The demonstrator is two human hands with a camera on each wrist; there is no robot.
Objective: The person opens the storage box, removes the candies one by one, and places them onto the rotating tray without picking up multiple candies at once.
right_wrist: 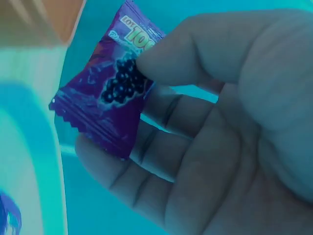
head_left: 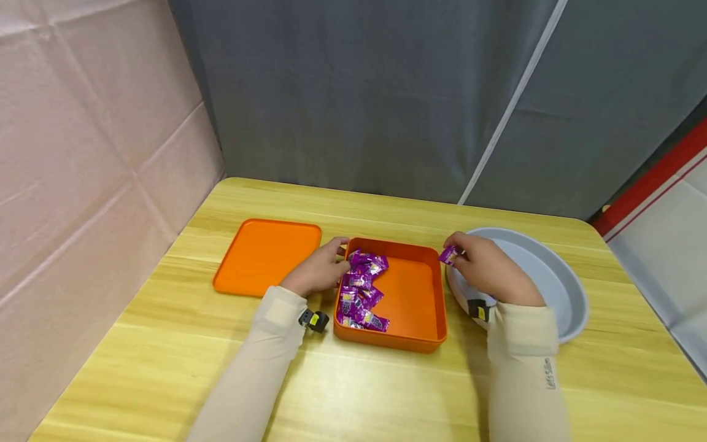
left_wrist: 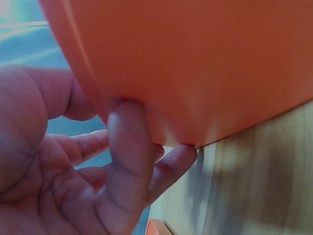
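Note:
An orange square box [head_left: 411, 294] stands mid-table with several purple candy packets [head_left: 360, 288] piled along its left side. My left hand [head_left: 320, 267] rests against the box's left wall [left_wrist: 205, 73], fingers [left_wrist: 124, 161] lightly curled on its outside. My right hand [head_left: 488, 265] is over the left rim of a grey-blue bowl [head_left: 558, 288] and pinches one purple candy packet [head_left: 448, 254] between thumb and fingers. In the right wrist view that candy packet [right_wrist: 105, 95] shows a grape picture and sits under the thumb [right_wrist: 195, 49].
The orange lid [head_left: 267, 255] lies flat to the left of the box. A pink wall [head_left: 83, 135] stands at the left and a grey curtain [head_left: 386, 92] behind the wooden table [head_left: 386, 380].

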